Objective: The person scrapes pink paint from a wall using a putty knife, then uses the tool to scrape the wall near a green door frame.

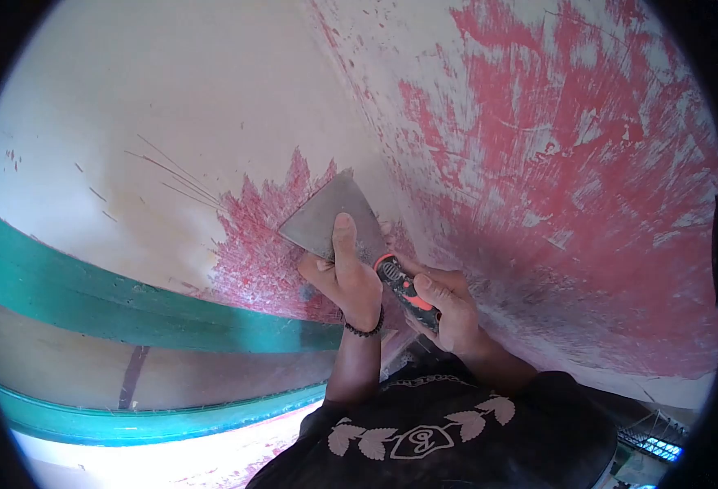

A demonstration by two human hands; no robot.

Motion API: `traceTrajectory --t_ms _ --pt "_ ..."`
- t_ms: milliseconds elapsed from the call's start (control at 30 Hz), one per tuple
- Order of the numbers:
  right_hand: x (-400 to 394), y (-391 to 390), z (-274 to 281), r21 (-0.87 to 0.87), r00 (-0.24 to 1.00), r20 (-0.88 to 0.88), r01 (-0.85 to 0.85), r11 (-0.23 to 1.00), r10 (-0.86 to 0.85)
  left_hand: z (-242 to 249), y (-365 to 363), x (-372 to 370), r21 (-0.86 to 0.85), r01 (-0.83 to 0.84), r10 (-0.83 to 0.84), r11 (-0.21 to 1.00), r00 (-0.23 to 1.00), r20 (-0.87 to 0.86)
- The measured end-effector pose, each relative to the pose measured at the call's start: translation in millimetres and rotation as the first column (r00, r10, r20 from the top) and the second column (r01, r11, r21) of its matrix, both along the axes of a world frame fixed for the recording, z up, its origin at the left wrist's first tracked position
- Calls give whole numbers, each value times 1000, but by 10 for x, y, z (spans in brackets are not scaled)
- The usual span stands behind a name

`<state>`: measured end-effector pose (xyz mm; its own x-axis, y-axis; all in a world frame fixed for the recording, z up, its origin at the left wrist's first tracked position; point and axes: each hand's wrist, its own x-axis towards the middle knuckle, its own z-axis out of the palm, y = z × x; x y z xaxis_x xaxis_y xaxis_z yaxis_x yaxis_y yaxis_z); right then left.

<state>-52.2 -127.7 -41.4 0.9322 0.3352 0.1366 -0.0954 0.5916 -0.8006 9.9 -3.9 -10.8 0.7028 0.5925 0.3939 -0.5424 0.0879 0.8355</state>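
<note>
A wide scraper with a grey metal blade (326, 213) and a black and orange handle (406, 289) lies against the wall near a corner. My right hand (448, 306) is wrapped round the handle. On the blade, my left hand (349, 273) lays its thumb flat while its fingers curl beneath, so the blade sits between them. A dark beaded bracelet (364, 326) circles the left wrist. Around the blade, the white coating (204, 90) gives way to a jagged patch of exposed pink (253, 236).
To the right, another wall (554, 147) shows large pink areas streaked with white. A green painted frame (131, 306) curves along the lower left, with a second green band (131, 425) below it. Dark railings (656, 428) appear at the lower right.
</note>
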Motion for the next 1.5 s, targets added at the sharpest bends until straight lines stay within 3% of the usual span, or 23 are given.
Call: traceTrajectory --t_ms 167,267,333,500,567,633,700,800,867,933,1000,1167,1233,1300,1367,1433,1500 --pt "-36 41 -200 -25 999 43 -4 1000 5 -40 64 -101 74 83 -80 994 996 -37" --pt "99 74 -6 105 996 -84 -2 994 10 181 37 63 165 39 -40 986 999 4" --pt "22 89 9 73 997 -83 11 997 -5 198 31 1 151 30 -29 988 1000 -12" --pt "13 52 -23 -51 999 -44 23 998 -25 154 -13 -136 -69 175 -178 982 983 -51" --pt "156 -16 70 32 997 -72 -18 999 20 86 62 81 194 20 -8 981 998 -65" --pt "122 -54 65 50 994 -87 -57 997 61 59 89 53 241 -13 28 970 998 -58" --pt "90 -98 47 9 997 -42 -65 998 65 164 29 37 84 94 -94 992 996 2" --pt "43 -62 28 -40 999 22 -28 999 28 61 -44 -121 -40 139 -141 990 989 -52" --pt "1 -117 86 -37 997 -1 -80 996 80 13 12 -48 44 77 -75 996 996 -42" --pt "-38 -194 176 -43 992 -22 -124 991 124 68 26 -82 19 86 -85 996 994 -66" --pt "-21 -193 104 -42 992 -35 -126 991 125 236 -58 -146 -112 188 -198 976 977 -84" --pt "16 -54 34 53 998 -35 -60 997 61 138 -30 -50 111 13 -7 994 998 -57" --pt "-10 -146 117 99 990 -62 -120 988 126 106 -51 -85 127 24 -13 992 996 -85" --pt "-16 -141 95 73 991 -110 -64 995 72 16 -13 -103 56 93 -84 994 987 -139" --pt "37 -74 36 105 993 -104 -52 993 63 24 22 -72 193 26 -11 981 997 -76" --pt "38 -28 -50 175 992 -80 -79 981 94 98 17 -66 193 20 -13 981 999 -36" --pt "-8 -21 55 70 993 -109 -39 997 47 162 -17 -98 100 67 -64 993 997 -40"
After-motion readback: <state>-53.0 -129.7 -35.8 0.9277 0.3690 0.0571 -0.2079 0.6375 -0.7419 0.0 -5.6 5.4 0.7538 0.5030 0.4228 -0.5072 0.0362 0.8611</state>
